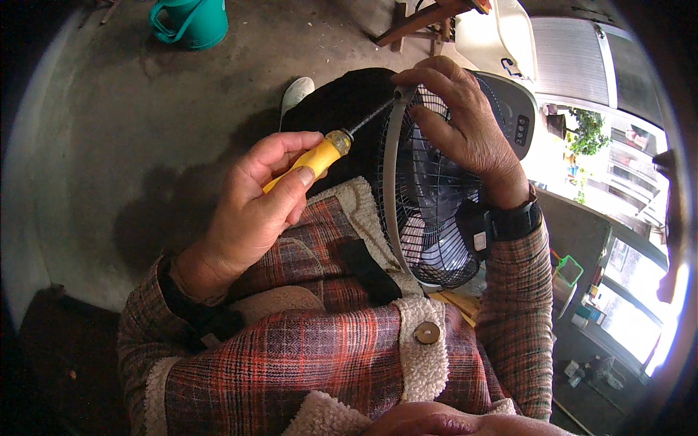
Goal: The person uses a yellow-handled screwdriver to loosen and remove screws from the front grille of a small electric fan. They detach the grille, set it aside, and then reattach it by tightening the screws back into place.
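Observation:
My left hand (251, 192) is closed round the yellow handle of a screwdriver (318, 156). Its dark shaft slants up and to the right, and the tip meets the upper end of the fan's grey rim. An electric fan (436, 218) with a black wire grille lies tilted across my lap, its blades showing behind the wires. My right hand (469, 131) grips the top of that rim, thumb on the grille side and fingers bent over the edge near the screwdriver tip. Beyond the right hand is the fan's grey base (520, 123) with a row of dark buttons. Any screw at the tip is too small to make out.
A teal container with a handle (193, 25) stands on the concrete floor (109, 145) at the far left. Wooden legs (425, 18) and a white chair (502, 36) are beyond the fan. To the right are a green plant (590, 132), bright windows and a green-rimmed basket (569, 270).

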`<action>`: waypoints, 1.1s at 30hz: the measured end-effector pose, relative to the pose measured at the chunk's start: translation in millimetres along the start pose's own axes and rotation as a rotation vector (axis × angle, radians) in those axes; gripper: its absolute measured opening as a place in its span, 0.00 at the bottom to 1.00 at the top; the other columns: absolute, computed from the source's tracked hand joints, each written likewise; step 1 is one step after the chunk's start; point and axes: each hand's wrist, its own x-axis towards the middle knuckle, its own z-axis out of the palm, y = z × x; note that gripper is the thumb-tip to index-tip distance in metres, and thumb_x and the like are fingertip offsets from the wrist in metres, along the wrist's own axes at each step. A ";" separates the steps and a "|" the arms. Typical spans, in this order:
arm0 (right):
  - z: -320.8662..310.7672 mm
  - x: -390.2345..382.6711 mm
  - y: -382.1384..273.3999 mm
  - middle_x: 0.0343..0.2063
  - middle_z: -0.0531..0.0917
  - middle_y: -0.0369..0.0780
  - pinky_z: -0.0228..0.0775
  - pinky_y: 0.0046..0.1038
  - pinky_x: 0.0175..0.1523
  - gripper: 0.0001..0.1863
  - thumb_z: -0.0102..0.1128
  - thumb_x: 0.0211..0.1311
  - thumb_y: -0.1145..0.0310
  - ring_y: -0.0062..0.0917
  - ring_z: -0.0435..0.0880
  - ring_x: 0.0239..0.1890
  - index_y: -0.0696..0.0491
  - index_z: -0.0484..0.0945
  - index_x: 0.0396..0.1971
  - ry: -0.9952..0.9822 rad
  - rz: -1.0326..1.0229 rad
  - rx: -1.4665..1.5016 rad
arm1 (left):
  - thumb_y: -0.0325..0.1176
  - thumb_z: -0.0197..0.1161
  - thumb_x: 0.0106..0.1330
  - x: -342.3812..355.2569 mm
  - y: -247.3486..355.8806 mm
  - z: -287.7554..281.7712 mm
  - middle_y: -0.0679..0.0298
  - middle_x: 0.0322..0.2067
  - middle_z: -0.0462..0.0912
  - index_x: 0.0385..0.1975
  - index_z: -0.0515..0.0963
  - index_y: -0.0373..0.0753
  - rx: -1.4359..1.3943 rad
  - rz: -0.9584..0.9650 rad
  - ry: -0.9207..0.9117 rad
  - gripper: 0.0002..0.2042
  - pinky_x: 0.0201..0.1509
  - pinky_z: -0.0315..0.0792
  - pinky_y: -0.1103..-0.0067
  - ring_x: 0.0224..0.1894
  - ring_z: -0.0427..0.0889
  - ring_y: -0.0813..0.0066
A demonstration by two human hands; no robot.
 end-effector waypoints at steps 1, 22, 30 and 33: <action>0.1 0.1 0.7 0.43 0.78 0.46 0.67 0.42 0.60 0.20 0.58 0.55 0.63 0.42 0.77 0.51 0.53 0.81 0.47 0.000 -0.003 0.003 | 0.30 0.51 0.73 0.4 -1.0 0.2 0.59 0.45 0.82 0.62 0.67 0.34 0.002 -0.001 0.003 0.19 0.18 0.55 0.91 0.17 0.60 0.92; 2.3 1.0 8.8 0.42 0.78 0.46 0.68 0.42 0.58 0.20 0.58 0.55 0.62 0.43 0.77 0.50 0.53 0.81 0.48 0.001 0.000 0.005 | 0.26 0.55 0.73 5.8 -4.3 2.1 0.66 0.41 0.81 0.58 0.72 0.34 -0.008 0.055 0.035 0.15 0.28 0.64 0.91 0.26 0.67 0.94; 3.9 0.4 9.3 0.43 0.78 0.46 0.67 0.42 0.59 0.20 0.57 0.56 0.62 0.43 0.77 0.50 0.53 0.81 0.48 0.004 0.002 -0.018 | 0.25 0.55 0.73 5.8 -6.5 2.4 0.67 0.42 0.81 0.57 0.73 0.34 0.034 0.063 0.077 0.14 0.31 0.64 0.92 0.29 0.67 0.94; 3.2 2.5 11.3 0.43 0.78 0.46 0.67 0.42 0.59 0.20 0.58 0.56 0.63 0.43 0.77 0.50 0.53 0.81 0.48 -0.007 0.010 -0.019 | 0.25 0.56 0.73 10.2 -7.4 0.1 0.66 0.43 0.82 0.56 0.73 0.33 0.042 0.077 0.054 0.14 0.34 0.66 0.91 0.32 0.70 0.93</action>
